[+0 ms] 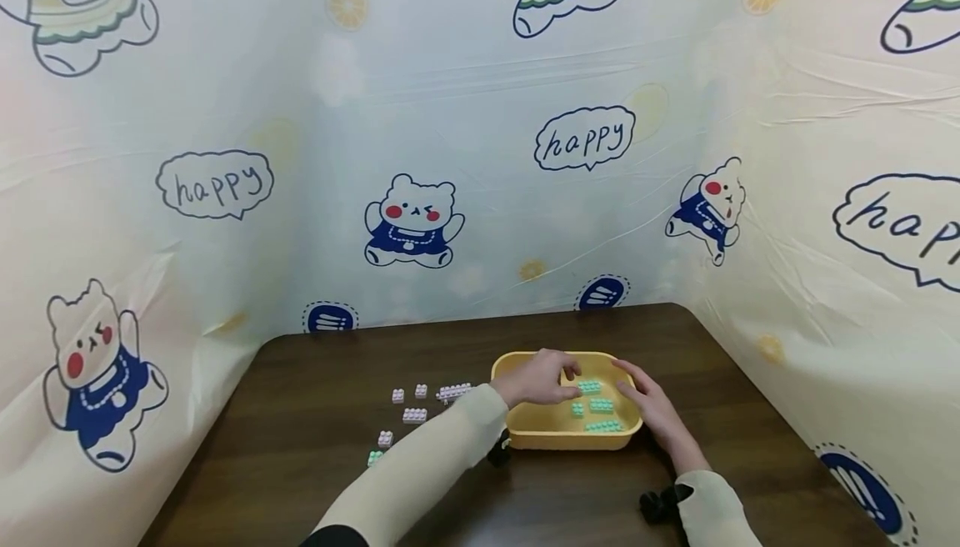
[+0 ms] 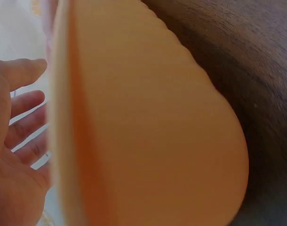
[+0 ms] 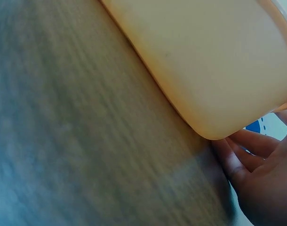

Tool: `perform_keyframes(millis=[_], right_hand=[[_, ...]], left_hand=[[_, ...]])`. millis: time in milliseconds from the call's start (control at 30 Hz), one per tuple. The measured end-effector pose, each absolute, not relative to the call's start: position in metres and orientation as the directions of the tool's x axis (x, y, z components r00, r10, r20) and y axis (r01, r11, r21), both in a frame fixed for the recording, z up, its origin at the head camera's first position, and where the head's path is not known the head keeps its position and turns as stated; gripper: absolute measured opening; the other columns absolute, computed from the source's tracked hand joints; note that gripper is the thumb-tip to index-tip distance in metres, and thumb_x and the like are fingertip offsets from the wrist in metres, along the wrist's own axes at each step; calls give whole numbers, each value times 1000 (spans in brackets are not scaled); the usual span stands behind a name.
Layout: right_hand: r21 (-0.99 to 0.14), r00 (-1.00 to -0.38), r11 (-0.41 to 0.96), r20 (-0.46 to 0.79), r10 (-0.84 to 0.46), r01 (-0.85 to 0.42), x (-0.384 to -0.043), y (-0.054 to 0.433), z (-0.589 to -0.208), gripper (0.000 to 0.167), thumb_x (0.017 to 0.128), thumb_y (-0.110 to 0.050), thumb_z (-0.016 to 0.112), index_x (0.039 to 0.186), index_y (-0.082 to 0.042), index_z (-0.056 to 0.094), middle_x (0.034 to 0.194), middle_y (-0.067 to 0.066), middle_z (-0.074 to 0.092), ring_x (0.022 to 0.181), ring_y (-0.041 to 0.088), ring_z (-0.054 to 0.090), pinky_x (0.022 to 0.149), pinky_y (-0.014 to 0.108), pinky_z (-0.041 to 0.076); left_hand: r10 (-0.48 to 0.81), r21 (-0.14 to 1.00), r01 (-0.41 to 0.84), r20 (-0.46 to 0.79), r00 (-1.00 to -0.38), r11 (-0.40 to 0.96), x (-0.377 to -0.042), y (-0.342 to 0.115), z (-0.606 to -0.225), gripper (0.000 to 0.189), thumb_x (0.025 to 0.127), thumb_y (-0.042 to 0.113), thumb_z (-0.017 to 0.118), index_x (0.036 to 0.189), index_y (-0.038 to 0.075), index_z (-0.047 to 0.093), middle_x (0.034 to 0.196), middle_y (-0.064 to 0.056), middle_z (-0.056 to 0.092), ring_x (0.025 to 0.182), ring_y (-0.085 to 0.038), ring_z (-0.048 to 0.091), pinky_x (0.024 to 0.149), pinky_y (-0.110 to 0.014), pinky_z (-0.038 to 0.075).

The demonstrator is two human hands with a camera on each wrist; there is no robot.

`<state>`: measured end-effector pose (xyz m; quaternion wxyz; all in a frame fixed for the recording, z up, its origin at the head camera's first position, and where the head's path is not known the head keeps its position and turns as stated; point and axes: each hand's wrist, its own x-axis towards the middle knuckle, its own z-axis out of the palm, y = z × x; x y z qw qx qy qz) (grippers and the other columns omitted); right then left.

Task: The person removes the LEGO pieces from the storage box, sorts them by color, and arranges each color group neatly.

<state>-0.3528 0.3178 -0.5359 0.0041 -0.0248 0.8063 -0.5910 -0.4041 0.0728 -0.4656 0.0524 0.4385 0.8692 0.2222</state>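
Observation:
A shallow yellow plastic tray stands on the table with several mint-green building bricks lying in it. My left hand is over the tray's left half, having reached across its rim. In the left wrist view, that hand's fingers and thumb are spread apart, with nothing visible between them. At the tray's right end, my right hand holds the rim, thumb on the inner side. The right wrist view has its lower fingers against the tray's outer wall; the thumb tip is hidden there.
Several pale pink bricks are scattered on the dark wooden table left of the tray. A mint-green brick lies nearer, beside the left sleeve. A printed curtain hangs around the table's back and sides.

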Motion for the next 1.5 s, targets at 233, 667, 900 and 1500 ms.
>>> perform_keyframes(millis=[233, 667, 900, 1500], right_hand=[[-954, -999, 297, 18, -48, -31, -353, 316, -537, 52, 102, -34, 48, 149, -15, 36, 159, 18, 22, 143, 39, 24, 113, 58, 24], [-952, -999, 306, 17, -35, -27, -354, 316, -536, 52, 102, -36, 48, 149, -17, 37, 159, 17, 23, 143, 38, 25, 113, 57, 25], [-953, -999, 303, 15, -29, -24, -355, 316, -535, 53, 101, -40, 49, 148, -18, 38, 158, 16, 25, 140, 37, 29, 111, 54, 29], [-956, -1000, 292, 0, -16, -4, -354, 316, -539, 52, 101, -38, 49, 149, -19, 38, 159, 16, 22, 142, 37, 26, 112, 55, 27]], left_hand=[[782, 438, 726, 78, -618, 530, -408, 81, -479, 36, 89, 33, 70, 115, 8, 66, 109, -4, 68, 95, -13, 63, 79, -20, 49], [755, 425, 691, 25, -655, 585, -415, 80, -508, 31, 86, 33, 74, 110, 13, 68, 103, 4, 67, 91, -2, 57, 82, -18, 48], [759, 422, 687, -4, -651, 592, -415, 84, -506, 29, 87, 32, 73, 109, 14, 68, 100, 6, 66, 88, -2, 57, 81, -17, 47], [771, 322, 730, 0, -637, 603, -413, 95, -515, 9, 87, 28, 71, 92, 21, 71, 81, 14, 60, 72, 0, 53, 65, -15, 44]])
